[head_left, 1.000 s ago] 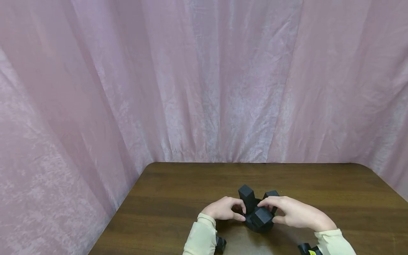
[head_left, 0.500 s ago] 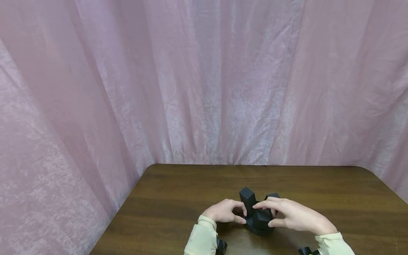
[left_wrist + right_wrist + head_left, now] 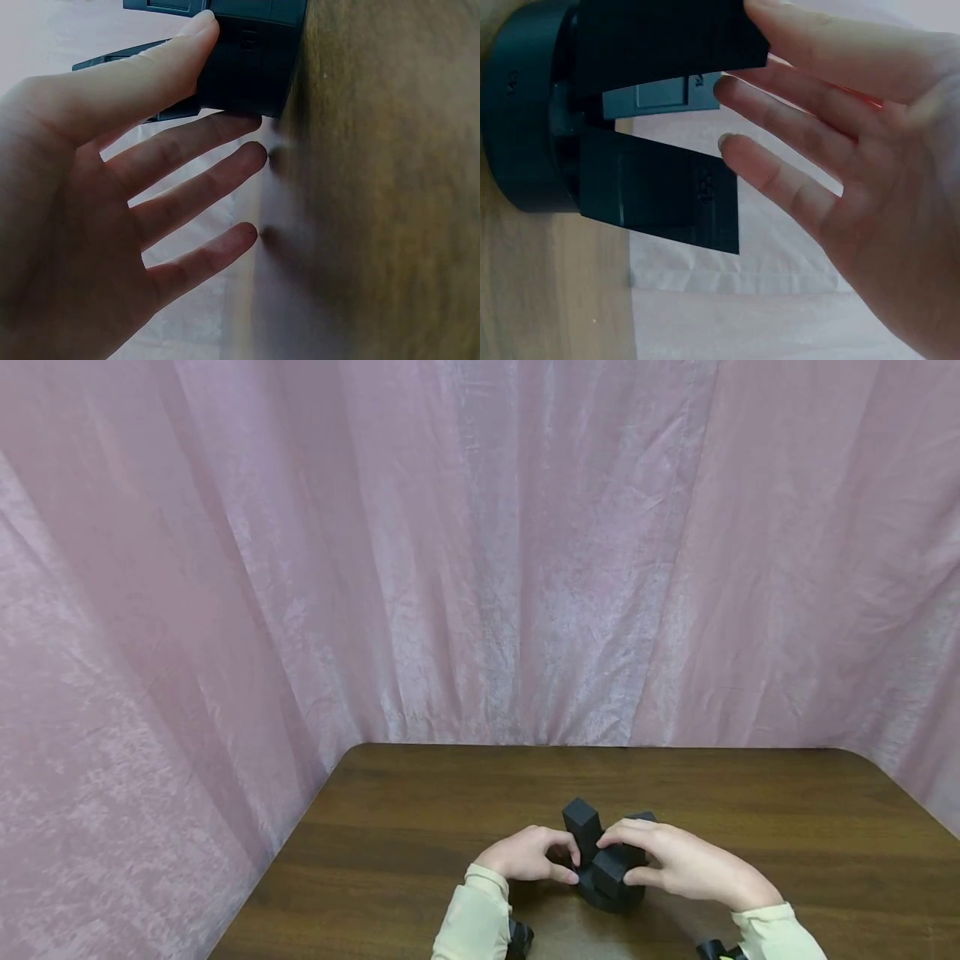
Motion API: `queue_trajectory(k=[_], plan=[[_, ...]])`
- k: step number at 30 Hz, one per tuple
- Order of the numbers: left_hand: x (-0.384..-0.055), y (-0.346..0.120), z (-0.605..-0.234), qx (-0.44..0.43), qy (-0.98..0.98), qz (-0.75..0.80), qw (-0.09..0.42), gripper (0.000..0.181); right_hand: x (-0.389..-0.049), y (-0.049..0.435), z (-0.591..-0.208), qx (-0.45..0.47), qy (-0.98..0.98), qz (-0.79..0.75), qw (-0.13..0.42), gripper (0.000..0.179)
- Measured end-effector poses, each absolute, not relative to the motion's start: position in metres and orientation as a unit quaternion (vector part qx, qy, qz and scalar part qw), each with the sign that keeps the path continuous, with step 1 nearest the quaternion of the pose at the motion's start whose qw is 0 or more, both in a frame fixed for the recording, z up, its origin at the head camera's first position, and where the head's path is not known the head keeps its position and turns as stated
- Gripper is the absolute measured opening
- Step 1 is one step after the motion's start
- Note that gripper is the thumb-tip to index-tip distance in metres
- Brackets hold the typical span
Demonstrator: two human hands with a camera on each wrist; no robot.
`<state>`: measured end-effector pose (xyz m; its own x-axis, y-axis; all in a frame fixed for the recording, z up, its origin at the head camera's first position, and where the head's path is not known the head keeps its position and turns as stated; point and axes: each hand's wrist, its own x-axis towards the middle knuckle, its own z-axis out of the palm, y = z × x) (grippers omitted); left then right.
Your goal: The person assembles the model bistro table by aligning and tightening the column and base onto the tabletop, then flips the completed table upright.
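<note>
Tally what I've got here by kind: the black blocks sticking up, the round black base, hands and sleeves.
Black blocks, visible: 3
Round black base: 1
Left hand and right hand: 2
Pale sleeves: 2
Total: 8

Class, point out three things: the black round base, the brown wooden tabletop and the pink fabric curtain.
Black round base (image 3: 523,112): right wrist view, on its curved side wall.
Brown wooden tabletop (image 3: 465,795): head view, on its grained surface.
Pink fabric curtain (image 3: 483,556): head view, on its middle folds.
</note>
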<state>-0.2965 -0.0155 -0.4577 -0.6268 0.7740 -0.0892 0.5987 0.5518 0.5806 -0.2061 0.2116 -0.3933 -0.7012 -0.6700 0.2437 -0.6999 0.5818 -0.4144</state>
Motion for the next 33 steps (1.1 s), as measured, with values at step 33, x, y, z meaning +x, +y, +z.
queue_trajectory(k=[33], plan=[[-0.2963, -0.0154, -0.4559, 0.408, 0.86, 0.258, 0.165, 0.019, -0.2078, 0.2072, -0.3976, 0.299, -0.927, 0.224, 0.017, 0.04]])
